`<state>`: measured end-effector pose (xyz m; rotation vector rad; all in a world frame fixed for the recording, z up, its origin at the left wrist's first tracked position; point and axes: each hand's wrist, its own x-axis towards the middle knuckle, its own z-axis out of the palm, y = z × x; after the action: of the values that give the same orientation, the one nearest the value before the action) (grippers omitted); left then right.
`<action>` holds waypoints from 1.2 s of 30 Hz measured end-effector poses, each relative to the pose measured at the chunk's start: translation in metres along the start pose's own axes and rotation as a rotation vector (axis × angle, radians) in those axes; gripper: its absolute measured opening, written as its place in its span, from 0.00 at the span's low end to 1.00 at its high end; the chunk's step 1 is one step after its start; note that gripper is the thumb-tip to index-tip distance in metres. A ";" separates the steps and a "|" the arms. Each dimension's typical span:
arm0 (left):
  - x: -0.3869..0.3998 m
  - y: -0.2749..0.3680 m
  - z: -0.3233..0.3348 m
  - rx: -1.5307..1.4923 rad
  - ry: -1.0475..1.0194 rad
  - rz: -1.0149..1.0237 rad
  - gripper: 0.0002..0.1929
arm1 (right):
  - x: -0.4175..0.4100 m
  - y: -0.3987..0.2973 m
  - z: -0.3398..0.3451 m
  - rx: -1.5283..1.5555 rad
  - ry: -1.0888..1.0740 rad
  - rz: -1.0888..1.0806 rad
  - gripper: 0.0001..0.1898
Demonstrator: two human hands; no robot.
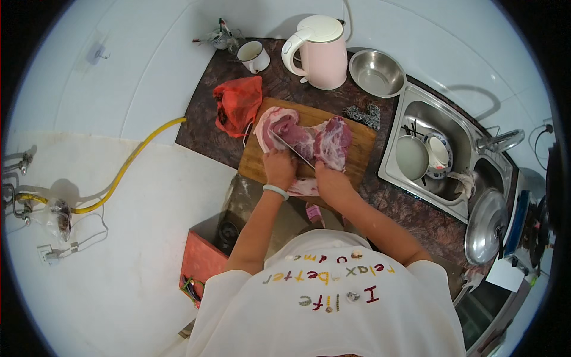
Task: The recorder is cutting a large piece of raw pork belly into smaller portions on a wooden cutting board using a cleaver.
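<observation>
A large piece of raw meat (301, 134) with a pale fatty rind lies across a wooden cutting board (363, 145). My left hand (280, 168), with a pale bangle at the wrist, presses on the near left part of the meat. In my right hand (330, 180) is a knife (292, 149), its handle hidden in the fist. The blade slants up and left across the meat, its tip near the left lobe. A strip of fatty meat (304, 187) lies at the board's near edge, between my wrists.
A red plastic bag (238, 106) lies left of the board. Behind stand an enamel mug (253, 56), a pink electric kettle (323, 62) and a steel basin (377, 73). Steel-wool scrubbers (363, 116) touch the board's back right area. The right-hand sink (412, 109) holds bowls and chopsticks.
</observation>
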<state>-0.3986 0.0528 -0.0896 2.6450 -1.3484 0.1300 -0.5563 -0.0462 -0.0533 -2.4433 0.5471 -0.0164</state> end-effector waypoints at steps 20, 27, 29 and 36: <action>-0.010 -0.015 0.035 -0.610 0.130 -0.097 0.10 | -0.016 0.030 -0.030 0.029 -0.144 0.147 0.11; -0.020 -0.026 0.029 -0.706 0.184 -0.106 0.09 | 0.010 0.018 -0.017 0.001 -0.100 0.052 0.10; -0.026 -0.030 0.025 -0.903 0.229 -0.301 0.09 | -0.004 0.034 -0.037 0.028 -0.109 0.065 0.10; -0.019 -0.013 -0.028 -0.458 0.165 0.179 0.09 | -0.036 0.027 -0.067 -0.016 -0.177 0.144 0.09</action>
<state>-0.3991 0.0804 -0.0663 2.0925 -1.3650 0.0520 -0.6089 -0.0907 -0.0106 -2.3855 0.6429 0.2619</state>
